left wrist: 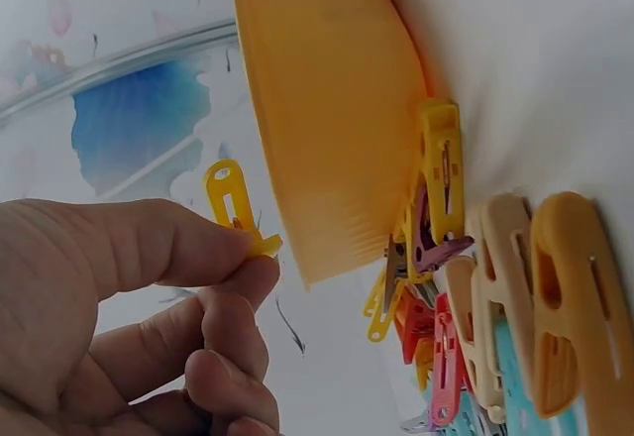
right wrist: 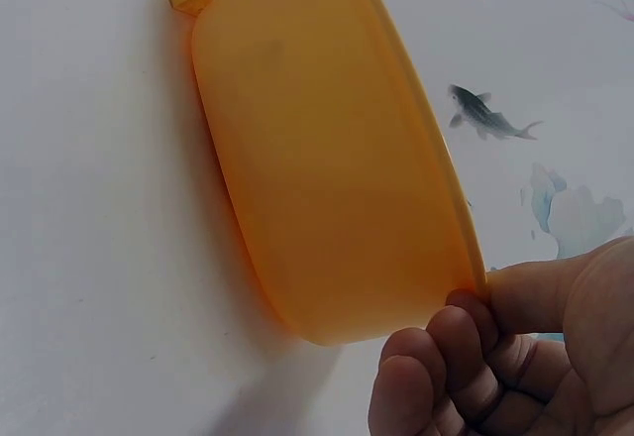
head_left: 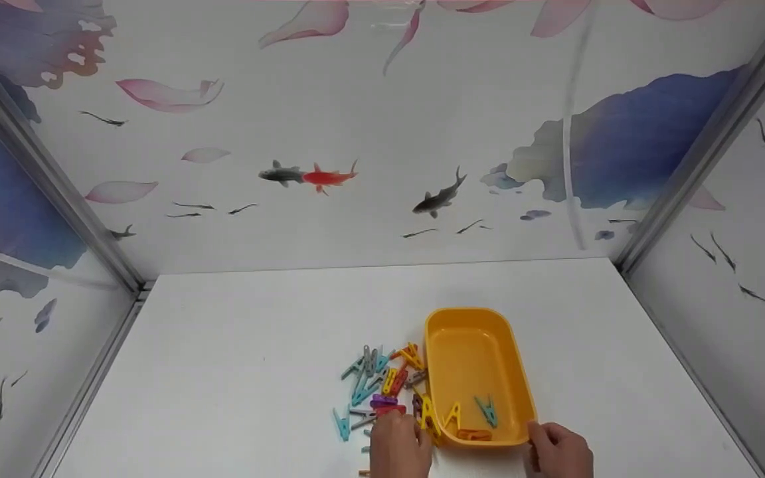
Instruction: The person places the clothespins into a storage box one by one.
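Observation:
Between thumb and forefinger, my left hand (head_left: 401, 446) pinches a yellow clothespin (left wrist: 234, 208), best seen in the left wrist view, beside the wall of an orange-yellow plastic bin. My right hand (head_left: 560, 451) grips the near right corner of that bin (head_left: 472, 355) by its rim, thumb above and fingers curled beneath. Inside the bin, toward its near end, lie a teal clothespin (head_left: 487, 411), a yellow one and an orange one (head_left: 474, 435). A loose pile of clothespins (head_left: 364, 392) in blue, grey, red, purple and yellow lies against the bin's left side.
All this rests on a white table (head_left: 236, 372). White panels (head_left: 369, 119) printed with fish, petals and blue leaves close it in at the back and both sides, with metal posts (head_left: 681, 172) at the corners. Tan clothespins (left wrist: 510, 287) lie nearest the left wrist camera.

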`<state>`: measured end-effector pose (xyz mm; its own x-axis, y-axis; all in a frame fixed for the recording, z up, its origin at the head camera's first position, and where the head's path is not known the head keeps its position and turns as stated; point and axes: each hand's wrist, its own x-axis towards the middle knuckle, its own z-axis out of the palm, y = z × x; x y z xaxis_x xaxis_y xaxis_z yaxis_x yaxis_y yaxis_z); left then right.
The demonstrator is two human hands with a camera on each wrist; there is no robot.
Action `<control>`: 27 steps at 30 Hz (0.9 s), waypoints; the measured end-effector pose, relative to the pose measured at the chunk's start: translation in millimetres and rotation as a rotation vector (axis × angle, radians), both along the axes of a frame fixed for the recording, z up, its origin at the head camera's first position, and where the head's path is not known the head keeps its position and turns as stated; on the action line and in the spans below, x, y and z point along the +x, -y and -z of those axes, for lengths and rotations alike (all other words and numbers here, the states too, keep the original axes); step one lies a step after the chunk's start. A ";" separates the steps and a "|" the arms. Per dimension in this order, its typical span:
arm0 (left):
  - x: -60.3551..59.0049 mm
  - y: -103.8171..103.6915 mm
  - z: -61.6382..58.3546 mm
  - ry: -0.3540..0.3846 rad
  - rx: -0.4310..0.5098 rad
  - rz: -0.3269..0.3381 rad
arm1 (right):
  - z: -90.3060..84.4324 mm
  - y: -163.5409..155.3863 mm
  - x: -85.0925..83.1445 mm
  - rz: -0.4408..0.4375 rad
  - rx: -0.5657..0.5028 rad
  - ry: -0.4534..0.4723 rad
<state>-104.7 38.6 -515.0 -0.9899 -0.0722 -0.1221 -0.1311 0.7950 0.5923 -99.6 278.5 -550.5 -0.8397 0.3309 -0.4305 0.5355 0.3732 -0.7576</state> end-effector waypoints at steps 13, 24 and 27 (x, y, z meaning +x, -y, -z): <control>-6.3 -17.3 1.1 -0.110 0.043 0.047 | 1.6 -0.3 1.0 0.007 -0.027 0.018; -13.4 -17.1 11.9 -0.189 0.100 0.010 | 1.9 0.0 0.9 -0.015 0.034 -0.003; -12.5 -13.4 10.6 -0.176 0.107 -0.008 | 2.4 -0.2 0.1 -0.014 0.046 0.000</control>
